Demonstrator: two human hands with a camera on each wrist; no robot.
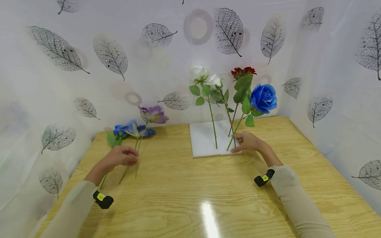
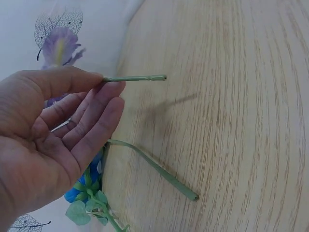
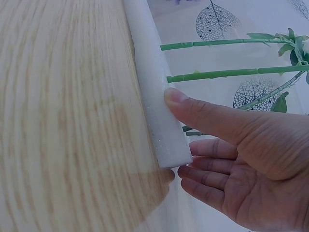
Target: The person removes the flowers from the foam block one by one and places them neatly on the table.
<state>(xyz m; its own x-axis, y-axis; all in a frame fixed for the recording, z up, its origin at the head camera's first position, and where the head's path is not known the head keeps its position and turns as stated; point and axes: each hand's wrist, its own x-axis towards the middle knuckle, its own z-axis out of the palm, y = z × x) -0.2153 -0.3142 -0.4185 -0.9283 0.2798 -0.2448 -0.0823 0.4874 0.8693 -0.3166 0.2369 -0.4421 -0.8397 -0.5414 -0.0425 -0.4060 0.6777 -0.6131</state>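
Note:
My left hand [image 1: 122, 157] pinches the thin green stem [image 2: 135, 78] of a purple flower [image 1: 154, 114] between thumb and fingertips, its cut end pointing out over the table. Under that hand lie a blue-and-yellow flower [image 1: 135, 129] and a blue rose [image 1: 119, 130]. On the right, my right hand [image 1: 248, 142] holds the near right corner of a white foam board [image 1: 202, 140], thumb on its edge and fingers alongside. Stems stand in the board, bearing white roses [image 1: 214, 81], a dark red flower [image 1: 242, 72] and a large blue rose [image 1: 264, 98].
The wooden table [image 1: 166, 191] reaches back to a pale curtain [image 1: 166, 66] printed with leaves, which also runs along both sides. The standing stems lean at different angles close to my right hand. Each wrist carries a small black camera [image 1: 264, 178].

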